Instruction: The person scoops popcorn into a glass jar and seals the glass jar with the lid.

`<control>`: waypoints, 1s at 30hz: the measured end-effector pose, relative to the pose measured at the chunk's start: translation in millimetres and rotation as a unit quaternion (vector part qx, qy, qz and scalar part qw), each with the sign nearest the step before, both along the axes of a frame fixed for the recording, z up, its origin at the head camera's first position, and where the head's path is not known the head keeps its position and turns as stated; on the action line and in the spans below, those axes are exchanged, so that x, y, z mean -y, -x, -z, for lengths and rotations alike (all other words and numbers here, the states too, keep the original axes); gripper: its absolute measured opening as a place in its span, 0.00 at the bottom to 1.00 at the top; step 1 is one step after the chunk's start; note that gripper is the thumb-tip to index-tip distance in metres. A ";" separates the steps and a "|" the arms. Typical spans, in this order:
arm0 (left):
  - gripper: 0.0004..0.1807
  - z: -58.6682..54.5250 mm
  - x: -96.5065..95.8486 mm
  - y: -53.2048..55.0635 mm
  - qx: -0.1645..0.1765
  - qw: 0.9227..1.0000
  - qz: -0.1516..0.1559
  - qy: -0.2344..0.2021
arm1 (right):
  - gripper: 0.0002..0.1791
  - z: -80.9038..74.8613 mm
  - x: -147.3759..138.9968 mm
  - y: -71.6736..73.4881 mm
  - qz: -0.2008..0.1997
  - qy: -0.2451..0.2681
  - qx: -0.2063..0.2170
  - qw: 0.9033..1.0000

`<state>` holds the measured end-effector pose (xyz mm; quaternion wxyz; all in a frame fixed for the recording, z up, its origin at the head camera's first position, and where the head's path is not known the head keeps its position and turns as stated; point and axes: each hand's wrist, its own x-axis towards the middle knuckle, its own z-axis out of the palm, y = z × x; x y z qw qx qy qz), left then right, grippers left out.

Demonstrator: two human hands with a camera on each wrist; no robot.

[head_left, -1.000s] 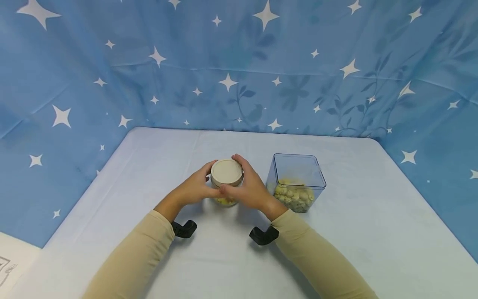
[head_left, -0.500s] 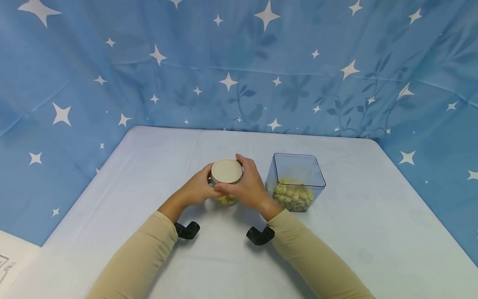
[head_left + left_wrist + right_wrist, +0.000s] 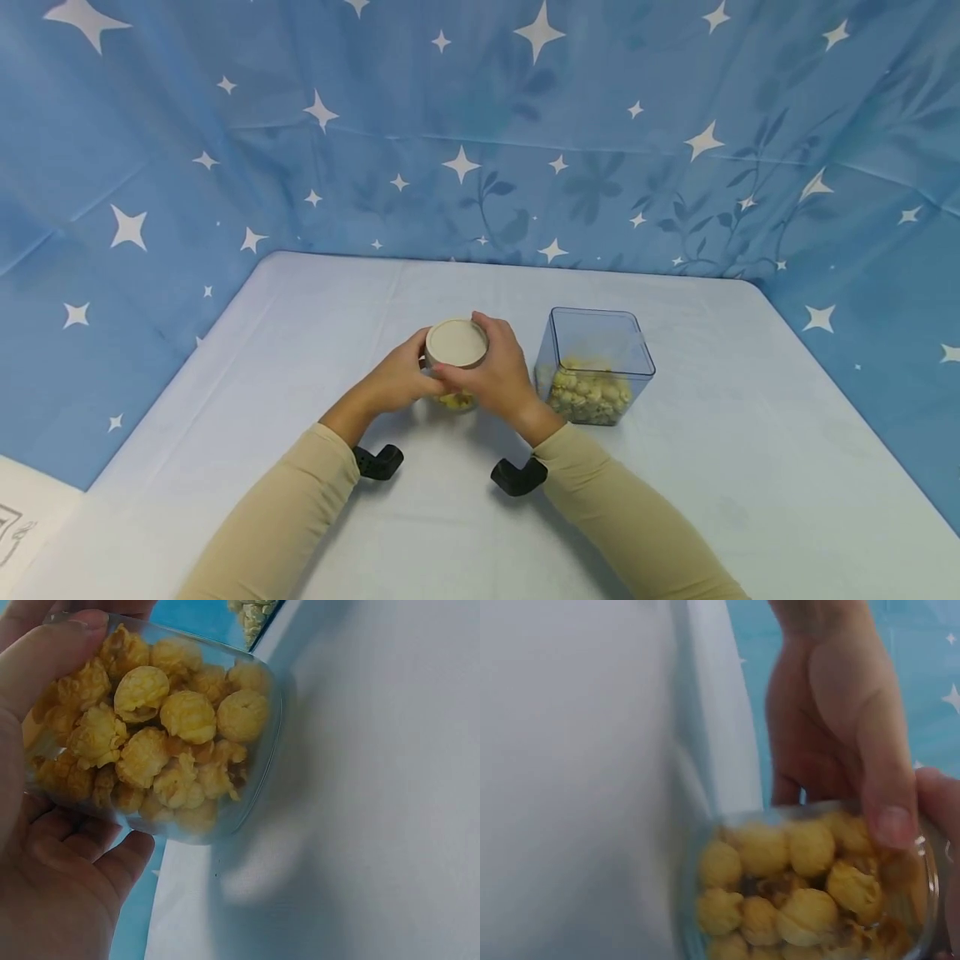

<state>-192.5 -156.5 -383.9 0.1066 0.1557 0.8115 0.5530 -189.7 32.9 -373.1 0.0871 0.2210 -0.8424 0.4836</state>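
Note:
A clear jar (image 3: 264, 776) with golden popcorn (image 3: 187, 716) inside stands upright near the table's middle, topped by a round cream lid (image 3: 456, 343). My left hand (image 3: 396, 377) grips the jar's body below the lid; in the left wrist view its thumb lies along the glass. From the other side, my right hand (image 3: 501, 377) holds the lid, thumb across its near edge and fingers round the right. In the right wrist view, the left thumb (image 3: 891, 817) presses the jar wall, while little of the right hand shows. The hands hide most of the jar in the head view.
A square clear bluish container (image 3: 643, 379), partly filled with paler popcorn (image 3: 588, 396), stands uncovered just right of my right hand. White cloth covers the table (image 3: 720, 467). A blue star-patterned curtain (image 3: 360, 142) hangs behind it. A printed sheet (image 3: 30, 508) shows at lower left.
My right hand has turned slightly counter-clockwise on the lid, its thumb sliding left along the near edge. Both forearms have drawn a little closer together. The square container has stayed put.

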 end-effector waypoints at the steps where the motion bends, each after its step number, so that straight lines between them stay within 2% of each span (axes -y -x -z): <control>1: 0.50 0.2 0.0 0.6 0.000 1.000 0.000 0.000 | 0.51 -0.3 0.4 -0.4 0.003 -0.001 0.002 1.000; 4: 0.50 0.0 0.6 1.1 -0.001 1.000 0.000 0.000 | 0.52 -1.1 -1.7 1.9 -0.014 -0.006 0.019 1.000; 8: 0.51 -0.5 0.2 0.6 0.001 1.000 -0.003 0.009 | 0.49 -3.0 -8.5 8.2 -0.075 -0.001 0.057 0.996; 11: 0.52 -0.3 -1.0 -0.6 0.003 1.000 -0.007 0.011 | 0.48 -2.8 -9.7 9.1 -0.085 0.002 0.064 0.994; 13: 0.52 0.5 -2.3 -1.3 0.002 1.000 -0.012 0.010 | 0.48 -2.3 -7.1 5.8 -0.067 0.004 0.049 0.997; 19: 0.52 1.1 -5.3 -4.0 -0.003 1.000 -0.026 0.012 | 0.50 1.5 7.1 -9.1 0.027 -0.006 -0.014 1.000; 21: 0.52 0.3 -5.5 -4.6 -0.003 1.000 -0.028 0.014 | 0.52 1.1 8.5 -10.0 0.037 -0.011 -0.017 0.999; 23: 0.52 -0.2 -5.1 -4.7 -0.001 1.000 -0.027 0.011 | 0.52 -0.5 6.4 -8.0 0.022 -0.010 -0.004 1.000; 25: 0.52 -0.3 -4.6 -4.4 0.003 1.000 -0.023 0.006 | 0.51 -1.7 1.8 -3.1 -0.014 -0.002 0.025 1.000; 28: 0.52 0.2 -3.6 -4.4 0.005 1.000 -0.017 0.006 | 0.50 -2.2 -6.1 4.8 -0.078 0.020 0.074 0.994; 30: 0.52 0.6 -3.2 -4.9 0.004 1.000 -0.017 0.011 | 0.49 -1.7 -10.0 8.6 -0.108 0.026 0.091 0.990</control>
